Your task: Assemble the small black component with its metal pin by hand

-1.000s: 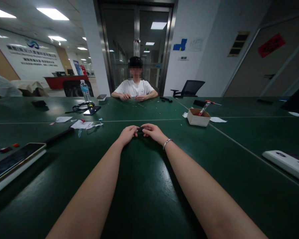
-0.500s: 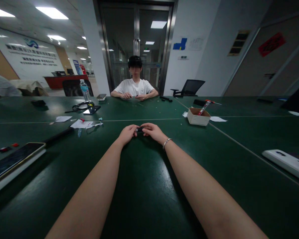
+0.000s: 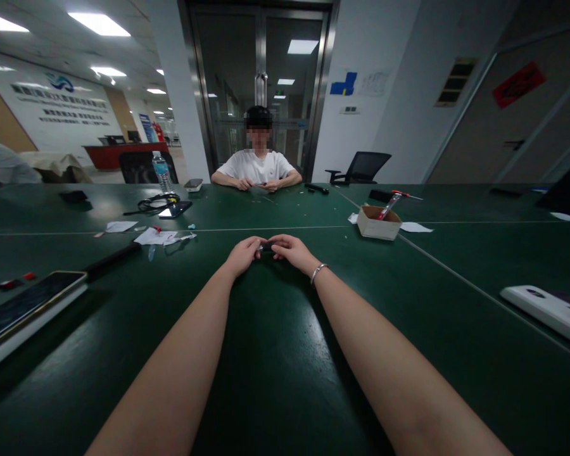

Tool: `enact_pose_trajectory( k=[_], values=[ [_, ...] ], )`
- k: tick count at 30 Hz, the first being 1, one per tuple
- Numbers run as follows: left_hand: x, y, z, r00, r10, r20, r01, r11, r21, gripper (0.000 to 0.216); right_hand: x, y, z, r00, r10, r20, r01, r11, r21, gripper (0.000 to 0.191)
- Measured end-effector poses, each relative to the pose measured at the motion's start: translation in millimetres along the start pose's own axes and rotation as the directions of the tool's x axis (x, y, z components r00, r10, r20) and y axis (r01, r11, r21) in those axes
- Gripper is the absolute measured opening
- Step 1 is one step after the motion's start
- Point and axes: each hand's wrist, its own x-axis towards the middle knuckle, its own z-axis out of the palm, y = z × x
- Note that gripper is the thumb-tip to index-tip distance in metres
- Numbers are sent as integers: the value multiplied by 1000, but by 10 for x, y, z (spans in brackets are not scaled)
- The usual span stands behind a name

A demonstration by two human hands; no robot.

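Observation:
Both arms reach forward over the dark green table [image 3: 261, 329], and the hands meet near its middle. Between the fingertips is a small black object with a shiny metallic end [image 3: 266, 247], too small to name. My left hand [image 3: 244, 256] pinches its metallic end. My right hand [image 3: 292, 251], with a silver bracelet [image 3: 318, 273] at the wrist, has its fingers closed round the black end. The fingers cover much of the piece.
A cardboard box [image 3: 379, 228] holding a red-handled tool stands ahead right. Left lie paper scraps [image 3: 154, 237], a coiled black cable [image 3: 156, 202] and a phone [image 3: 31, 307]. A white device [image 3: 546, 316] lies right. Across the table sits a person [image 3: 258, 166] near a water bottle [image 3: 161, 171].
My hands and the small black object stay almost exactly where they were. The person opposite has shifted their head and fingers slightly.

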Motion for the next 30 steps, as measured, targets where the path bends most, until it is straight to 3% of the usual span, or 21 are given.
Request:
enact_pose_trajectory(
  k=[30],
  values=[
    [0, 7, 6, 1000, 8, -11, -8, 999, -37, 32, 14, 8, -14, 1000, 12, -3, -12, 1000, 7, 21]
  ],
)
